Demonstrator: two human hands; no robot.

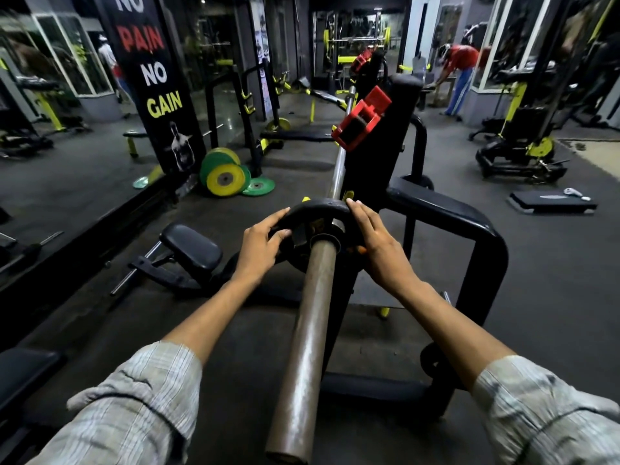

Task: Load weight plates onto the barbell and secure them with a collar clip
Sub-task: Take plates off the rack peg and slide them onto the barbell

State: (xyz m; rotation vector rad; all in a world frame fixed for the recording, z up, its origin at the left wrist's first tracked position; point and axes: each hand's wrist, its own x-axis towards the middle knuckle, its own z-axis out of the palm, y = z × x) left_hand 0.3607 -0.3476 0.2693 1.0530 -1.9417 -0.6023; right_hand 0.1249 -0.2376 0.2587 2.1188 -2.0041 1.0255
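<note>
Barbell (303,333) sleeve is seen end-on, running from the bottom of the view up toward the rack (379,156), brownish and a bit worn. 1 black weight plate (313,209) is already threaded onto that sleeve and is sat far up it, close against the bar's collar by the rack upright.

The plate is gripped from both sides. The left hand (260,245) is curled around the plate's left rim, fingers wrapped over the edge and thumb tucked against the face. The right hand (377,245) is laid flatter on the right rim, fingers stretched up along the edge with the tips reaching the top of the plate. Both forearms are extended out of rolled-up checked sleeves (134,407).

Further along the bar, a red collar clip (360,120) is seen near the shaft (whether it's clamped on the bar or perched on the rack can't be told from this angle). A 2nd red one (364,58) is visible farther back, blurred.

Off to the left, green and yellow plates (228,176) are leaned and stacked on the floor next to a "NO PAIN NO GAIN" banner (151,75). A small black padded bench (191,251) is parked just left of the hands. A person in a red top (461,65) is bent over in the background.
</note>
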